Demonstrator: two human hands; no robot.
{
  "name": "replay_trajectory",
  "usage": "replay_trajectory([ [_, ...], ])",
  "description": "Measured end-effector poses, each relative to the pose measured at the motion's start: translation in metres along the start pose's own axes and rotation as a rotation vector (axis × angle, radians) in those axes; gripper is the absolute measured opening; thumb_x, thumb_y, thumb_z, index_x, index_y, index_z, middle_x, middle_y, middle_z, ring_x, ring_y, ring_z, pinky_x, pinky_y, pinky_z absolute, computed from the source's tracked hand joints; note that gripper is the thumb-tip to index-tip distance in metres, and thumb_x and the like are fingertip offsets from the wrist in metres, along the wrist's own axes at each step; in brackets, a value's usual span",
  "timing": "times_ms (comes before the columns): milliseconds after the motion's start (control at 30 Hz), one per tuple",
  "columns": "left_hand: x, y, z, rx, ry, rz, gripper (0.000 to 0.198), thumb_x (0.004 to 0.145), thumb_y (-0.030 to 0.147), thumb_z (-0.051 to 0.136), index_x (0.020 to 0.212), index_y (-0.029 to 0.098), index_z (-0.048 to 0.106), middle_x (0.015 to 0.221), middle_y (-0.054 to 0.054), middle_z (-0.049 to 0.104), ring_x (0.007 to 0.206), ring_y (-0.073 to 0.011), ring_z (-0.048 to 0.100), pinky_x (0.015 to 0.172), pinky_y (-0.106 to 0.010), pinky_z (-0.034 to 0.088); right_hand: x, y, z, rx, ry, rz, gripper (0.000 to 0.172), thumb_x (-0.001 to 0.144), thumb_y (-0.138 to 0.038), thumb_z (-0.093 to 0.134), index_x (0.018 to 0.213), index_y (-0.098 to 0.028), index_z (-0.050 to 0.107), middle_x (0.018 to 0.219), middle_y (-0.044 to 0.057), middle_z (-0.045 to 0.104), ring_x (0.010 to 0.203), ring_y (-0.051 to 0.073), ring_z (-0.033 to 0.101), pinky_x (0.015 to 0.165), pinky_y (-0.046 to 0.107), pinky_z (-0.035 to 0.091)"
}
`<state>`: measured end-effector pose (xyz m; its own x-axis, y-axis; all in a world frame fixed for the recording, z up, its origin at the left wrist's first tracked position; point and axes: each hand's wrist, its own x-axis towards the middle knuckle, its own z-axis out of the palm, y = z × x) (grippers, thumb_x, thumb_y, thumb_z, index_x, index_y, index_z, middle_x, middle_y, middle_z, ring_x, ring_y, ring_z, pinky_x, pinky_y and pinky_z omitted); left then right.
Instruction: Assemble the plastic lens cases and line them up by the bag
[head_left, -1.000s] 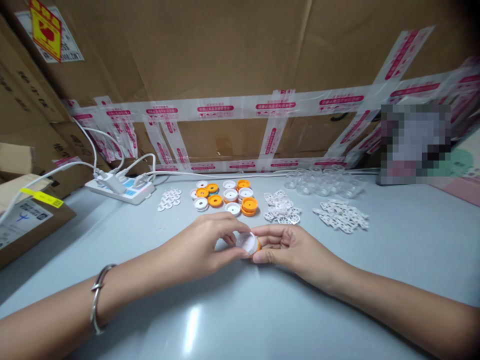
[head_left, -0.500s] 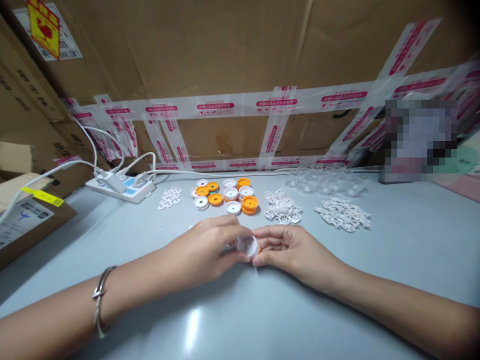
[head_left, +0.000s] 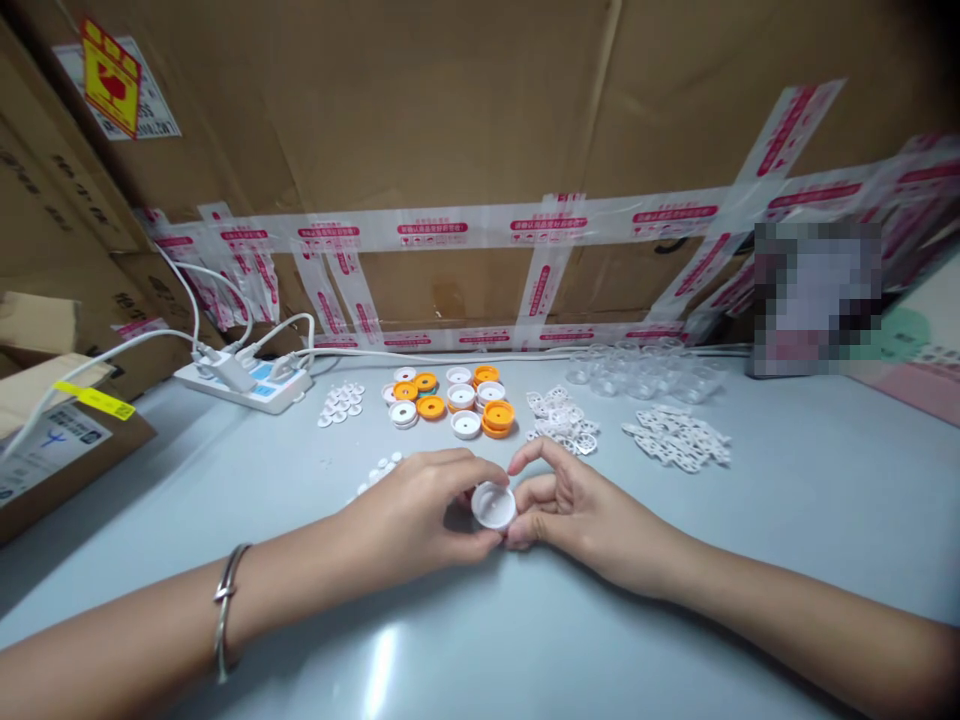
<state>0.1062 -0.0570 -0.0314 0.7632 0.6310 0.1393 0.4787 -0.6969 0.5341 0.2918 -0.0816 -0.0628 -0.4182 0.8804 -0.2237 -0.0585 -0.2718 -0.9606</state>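
Observation:
A white round plastic cap [head_left: 493, 508], shallow and cup-like with a raised rim, is held above the table with its hollow side facing me. My left hand [head_left: 442, 505] grips it from the left, fingers over the top and thumb beneath. At its right edge my right hand [head_left: 559, 505] pinches with the thumb and curled fingers, the index finger lifted away from the rim. Partly behind my left hand lie small white discs [head_left: 384, 466]. Farther back stand white caps [head_left: 466, 425] and orange caps [head_left: 499, 415], some stacked.
White spoked plastic pieces [head_left: 562, 420] and flat white cut-out pieces [head_left: 679, 437] lie in piles, with clear plastic cups [head_left: 645, 370] behind. More small white discs [head_left: 341, 403] sit near a power strip [head_left: 244, 382] with cables. A large cardboard box [head_left: 450, 120] walls off the back.
My right index finger has lifted off the cap. The cap faces me more squarely, and the orange edge beside it no longer shows. The view has shifted slightly.

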Motion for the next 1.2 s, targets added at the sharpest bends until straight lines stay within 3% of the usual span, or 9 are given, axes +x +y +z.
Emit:
replay_trajectory([
  [267,-0.001,0.006,0.003,0.109,-0.043,-0.030,0.022,0.072,0.014,0.059,0.093,0.014,0.063,0.080,-0.005,0.062,0.069,-0.0163,0.057,0.063,-0.025,0.044,-0.002,-0.013,-0.005,-0.258,0.025,-0.015,0.040,0.058,-0.036,0.077,0.080,-0.020,0.047,0.058,-0.006,0.058,0.052,0.010,0.053,0.054,0.023,0.041],
  [333,-0.002,0.005,0.005,0.141,-0.042,-0.017,0.024,0.071,0.011,0.057,0.094,0.015,0.064,0.083,-0.006,0.062,0.072,-0.0173,0.057,0.065,-0.026,0.045,-0.002,-0.029,-0.022,-0.410,0.109,-0.082,0.034,0.061,-0.044,0.073,0.073,-0.019,0.053,0.058,-0.003,0.058,0.051,0.011,0.052,0.051,0.024,0.040],
  [433,-0.003,0.003,0.008,0.171,-0.018,-0.002,0.029,0.072,0.013,0.056,0.101,0.015,0.062,0.087,-0.008,0.062,0.079,-0.0203,0.058,0.070,-0.030,0.047,-0.005,-0.057,-0.063,-0.740,0.372,-0.254,0.031,0.069,-0.049,0.062,0.076,-0.018,0.060,0.067,0.002,0.062,0.062,0.015,0.056,0.059,0.028,0.042],
  [467,-0.003,0.002,0.009,0.177,-0.009,0.004,0.032,0.073,0.014,0.056,0.105,0.014,0.060,0.089,-0.009,0.062,0.081,-0.0213,0.058,0.072,-0.031,0.048,-0.006,-0.065,-0.078,-0.878,0.457,-0.249,0.030,0.071,-0.048,0.060,0.076,-0.018,0.061,0.068,0.003,0.063,0.063,0.016,0.056,0.059,0.029,0.042],
  [533,-0.004,0.001,0.012,0.186,0.012,0.017,0.040,0.074,0.015,0.055,0.114,0.012,0.055,0.092,-0.010,0.063,0.085,-0.0228,0.058,0.075,-0.034,0.049,-0.009,-0.074,-0.104,-1.120,0.432,-0.116,0.026,0.072,-0.044,0.059,0.074,-0.019,0.063,0.070,0.005,0.065,0.065,0.018,0.057,0.058,0.029,0.040],
  [633,-0.005,0.000,0.015,0.182,0.033,0.032,0.046,0.075,0.014,0.054,0.121,0.010,0.050,0.097,-0.013,0.062,0.089,-0.0239,0.058,0.079,-0.037,0.049,-0.009,-0.073,-0.124,-1.195,0.348,-0.032,0.020,0.065,-0.037,0.066,0.072,-0.018,0.067,0.060,0.003,0.062,0.058,0.018,0.055,0.053,0.027,0.037],
  [800,-0.005,-0.001,0.018,0.154,0.050,0.051,0.045,0.076,0.015,0.053,0.120,0.010,0.050,0.101,-0.013,0.062,0.093,-0.0245,0.057,0.082,-0.039,0.048,-0.003,-0.062,-0.122,-1.279,0.305,0.022,0.016,0.060,-0.032,0.067,0.069,-0.019,0.068,0.056,0.001,0.061,0.053,0.016,0.053,0.049,0.026,0.036],
  [1033,-0.004,0.000,0.018,0.142,0.057,0.051,0.038,0.076,0.015,0.053,0.115,0.012,0.053,0.099,-0.012,0.062,0.091,-0.0242,0.057,0.079,-0.040,0.049,-0.001,-0.058,-0.119,-1.278,0.344,-0.002,0.006,0.058,-0.019,0.062,0.055,-0.020,0.066,0.054,0.002,0.065,0.053,0.018,0.056,0.052,0.027,0.038],
  [1200,-0.005,0.001,0.016,0.115,0.046,0.043,0.043,0.075,0.020,0.058,0.117,0.011,0.051,0.103,-0.013,0.061,0.095,-0.0258,0.057,0.082,-0.041,0.048,-0.004,-0.066,-0.117,-1.233,0.432,-0.066,0.008,0.061,-0.026,0.064,0.056,-0.020,0.067,0.057,0.003,0.066,0.058,0.020,0.059,0.055,0.029,0.040],
])
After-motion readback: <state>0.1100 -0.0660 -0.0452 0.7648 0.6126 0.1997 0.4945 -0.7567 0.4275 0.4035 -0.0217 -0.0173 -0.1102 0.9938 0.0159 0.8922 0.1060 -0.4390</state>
